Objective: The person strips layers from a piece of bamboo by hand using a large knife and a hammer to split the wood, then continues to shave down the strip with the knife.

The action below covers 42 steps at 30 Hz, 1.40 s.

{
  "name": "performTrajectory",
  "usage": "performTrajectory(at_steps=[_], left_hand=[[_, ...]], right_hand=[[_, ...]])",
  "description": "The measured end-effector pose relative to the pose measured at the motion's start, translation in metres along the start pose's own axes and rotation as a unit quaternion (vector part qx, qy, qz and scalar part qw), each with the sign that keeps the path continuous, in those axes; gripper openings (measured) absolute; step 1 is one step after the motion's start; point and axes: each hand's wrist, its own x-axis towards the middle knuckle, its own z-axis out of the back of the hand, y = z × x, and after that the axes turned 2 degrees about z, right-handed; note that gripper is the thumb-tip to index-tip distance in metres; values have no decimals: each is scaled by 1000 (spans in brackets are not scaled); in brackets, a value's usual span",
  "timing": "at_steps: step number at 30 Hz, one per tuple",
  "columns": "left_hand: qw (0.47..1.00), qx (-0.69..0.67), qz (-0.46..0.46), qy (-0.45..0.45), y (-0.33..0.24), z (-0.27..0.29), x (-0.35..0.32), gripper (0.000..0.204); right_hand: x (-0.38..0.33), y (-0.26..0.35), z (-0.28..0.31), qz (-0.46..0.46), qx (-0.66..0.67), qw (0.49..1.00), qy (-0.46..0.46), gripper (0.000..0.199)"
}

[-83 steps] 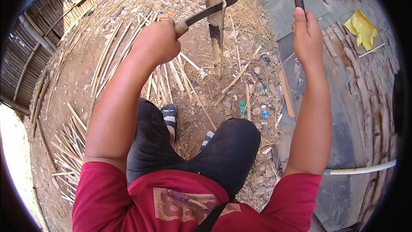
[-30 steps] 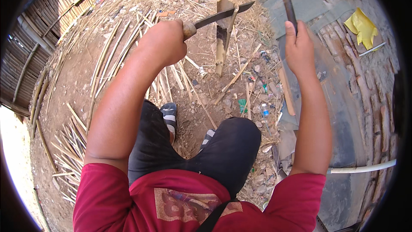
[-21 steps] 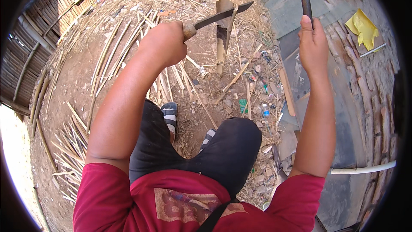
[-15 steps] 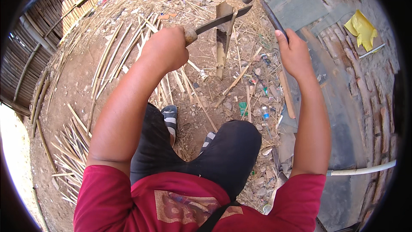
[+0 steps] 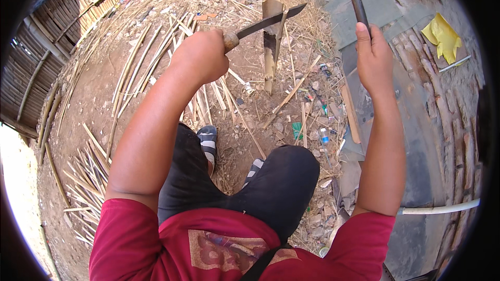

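Note:
My left hand (image 5: pixel 200 58) is closed around the wooden handle of a machete (image 5: pixel 263 24), whose dark blade points away to the right. The blade sits in the upper part of a split bamboo piece (image 5: pixel 270 61), which stands roughly upright on the ground before me; a narrow strip on its right side parts from the rest. My right hand (image 5: pixel 375 57) grips the dark handle of a hammer (image 5: pixel 356 1), raised to the right of the bamboo. Most of the hammer's head is cut off by the top edge of the view.
Long bamboo strips (image 5: pixel 136 65) lie on the dirt to the left, with a heap of strips (image 5: pixel 86 192) nearer me. Dark flat sheets (image 5: pixel 411 161) and a brick wall (image 5: pixel 442 104) are on the right, near a yellow wrapper (image 5: pixel 442 36). A bamboo fence (image 5: pixel 36 67) stands far left.
My right hand has swung the hammer up and to the right, away from the machete and bamboo. My left hand and the machete have barely moved.

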Motion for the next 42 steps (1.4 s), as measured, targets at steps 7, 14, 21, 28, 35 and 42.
performTrajectory(at_steps=[7, 14, 21, 28, 35, 42], left_hand=[[1000, -3, -6, 14, -8, 5, 1, 31], [1000, -20, 0, 5, 4, -4, 6, 29], [1000, -6, 3, 11, -1, -1, 5, 30], [1000, -15, 4, 6, 3, -6, 8, 31], [1000, -22, 14, 2, 6, -11, 10, 30], [999, -48, 6, 17, 1, -11, 10, 32]], right_hand=[[-16, -32, -34, 35, -51, 997, 41, 50], [11, 1, 9, 0, 32, 999, -22, 48], [-16, -33, -35, 4, -101, 991, 92, 48], [-3, -16, -26, -22, 68, 994, -86, 53], [3, -7, -27, -19, 19, 998, 61, 54], [-2, -18, -43, 30, -93, 992, 82, 54]])
